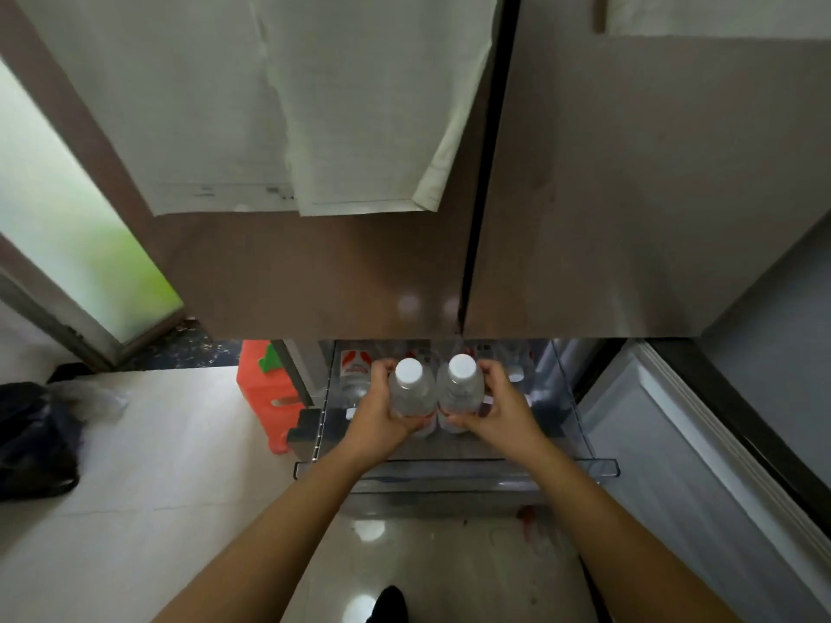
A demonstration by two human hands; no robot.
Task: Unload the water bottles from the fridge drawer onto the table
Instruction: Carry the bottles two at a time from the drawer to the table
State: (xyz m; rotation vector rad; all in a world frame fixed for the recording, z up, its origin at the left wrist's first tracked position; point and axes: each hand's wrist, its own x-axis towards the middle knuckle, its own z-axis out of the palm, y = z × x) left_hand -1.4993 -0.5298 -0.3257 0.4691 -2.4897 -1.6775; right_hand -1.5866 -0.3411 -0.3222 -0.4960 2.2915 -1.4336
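Two clear water bottles with white caps stand side by side above the pulled-out clear fridge drawer (454,467). My left hand (380,409) is wrapped around the left bottle (411,391). My right hand (501,406) grips the right bottle (461,384). Both bottles are upright and touch each other. More bottles with red-and-white labels (355,368) remain in the drawer behind and beside my hands, partly hidden under the upper doors.
Closed brown fridge doors (314,272) overhang the drawer from above. An opened lower door (674,442) stands at the right. An orange plastic stool (265,393) sits left of the drawer, a dark bag (31,438) on the floor further left. No table is in view.
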